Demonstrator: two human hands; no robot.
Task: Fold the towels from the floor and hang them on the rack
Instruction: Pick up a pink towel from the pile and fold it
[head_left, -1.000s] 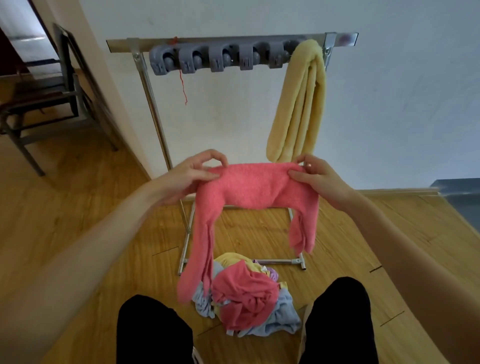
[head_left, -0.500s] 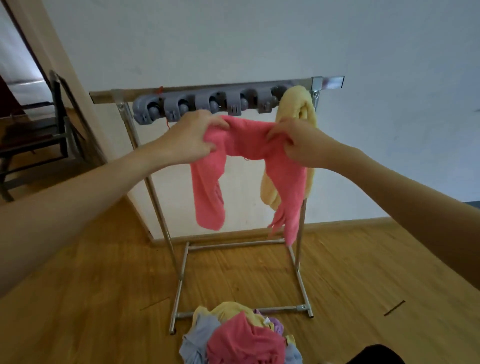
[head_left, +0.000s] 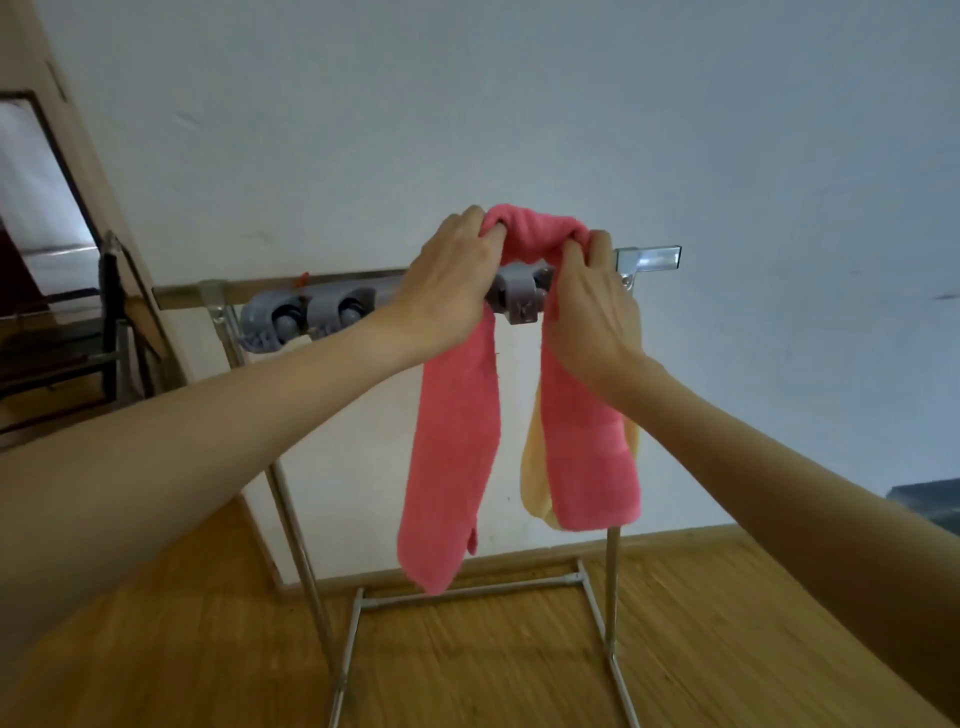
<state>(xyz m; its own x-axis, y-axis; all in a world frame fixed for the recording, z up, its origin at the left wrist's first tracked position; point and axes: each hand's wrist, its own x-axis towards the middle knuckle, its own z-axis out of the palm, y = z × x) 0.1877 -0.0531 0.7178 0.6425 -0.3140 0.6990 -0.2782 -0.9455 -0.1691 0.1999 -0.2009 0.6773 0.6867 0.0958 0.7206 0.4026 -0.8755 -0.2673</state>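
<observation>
My view: pale yellow towel (head_left: 535, 467) mostly hidden behind the folded pink terry towel (head_left: 452, 447); grey plastic clip strip (head_left: 322, 317) partly covered by my hands; fingertips buried in cloth.

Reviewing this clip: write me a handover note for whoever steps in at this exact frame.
Left hand and right hand both grip the folded pink towel at its top, held over a grey clip on the rack; its two ends hang down. Not yet released.
Done: yellow towel hangs at the rack's right end, mostly behind the pink one.
Left: seat the pink towel and let go. The floor pile is out of view.
</observation>
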